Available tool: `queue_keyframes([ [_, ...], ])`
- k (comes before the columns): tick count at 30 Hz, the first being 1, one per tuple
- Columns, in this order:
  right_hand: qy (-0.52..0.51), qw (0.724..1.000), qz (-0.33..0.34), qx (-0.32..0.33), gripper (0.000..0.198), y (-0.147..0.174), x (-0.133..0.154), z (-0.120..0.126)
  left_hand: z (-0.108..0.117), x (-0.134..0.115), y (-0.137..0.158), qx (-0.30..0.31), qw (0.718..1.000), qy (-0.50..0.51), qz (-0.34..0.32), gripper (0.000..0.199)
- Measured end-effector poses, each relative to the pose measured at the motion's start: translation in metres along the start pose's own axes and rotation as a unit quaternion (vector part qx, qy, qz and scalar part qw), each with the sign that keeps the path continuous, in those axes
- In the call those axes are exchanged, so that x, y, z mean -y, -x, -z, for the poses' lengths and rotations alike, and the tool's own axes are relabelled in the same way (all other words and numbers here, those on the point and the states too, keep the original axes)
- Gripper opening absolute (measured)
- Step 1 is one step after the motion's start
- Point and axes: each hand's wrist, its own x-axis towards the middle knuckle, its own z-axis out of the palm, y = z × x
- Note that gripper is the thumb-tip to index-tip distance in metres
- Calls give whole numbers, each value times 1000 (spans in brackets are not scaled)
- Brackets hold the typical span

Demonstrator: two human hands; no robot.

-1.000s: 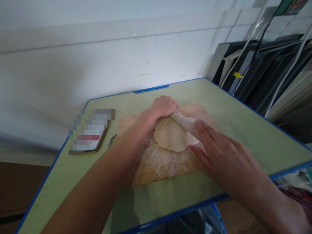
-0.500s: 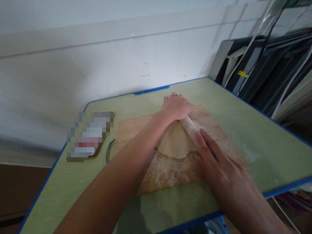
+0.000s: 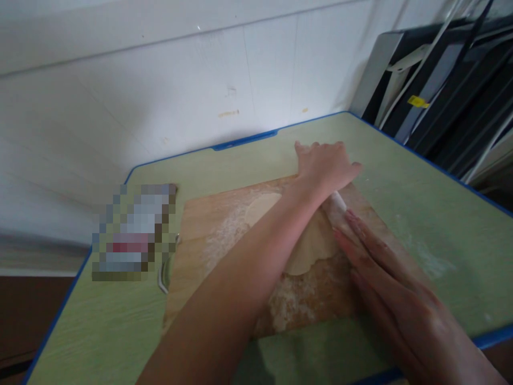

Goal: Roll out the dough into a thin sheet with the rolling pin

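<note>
Table (image 3: 120, 342) of pale green with blue edging carries a floured wooden board (image 3: 208, 224); thin round sheet of pale dough (image 3: 310, 248) lies on it; left hand (image 3: 324, 168) and right hand (image 3: 385, 267), fingers flat and spread, press the floury wooden rolling pin (image 3: 339, 206) across the dough's far side.

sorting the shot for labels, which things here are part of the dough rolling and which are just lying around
In use: left hand, right hand, rolling pin, dough, wooden board, loose flour.

Lying about: blurred packet, metal piece by the board, dark frames.
</note>
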Motion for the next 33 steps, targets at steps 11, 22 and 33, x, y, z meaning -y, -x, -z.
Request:
queue_keyframes([
  [11,23,1000,-9,-7,60,8,-5,-1,-10,-21,-12,-3,1000,3,-20,30],
  [22,21,997,11,-73,49,3,-2,-6,-10,-28,-11,0,999,-30,-28,31],
  [33,60,991,74,-97,38,-10,23,-7,-5,-17,-6,42,997,-38,-55,31],
])
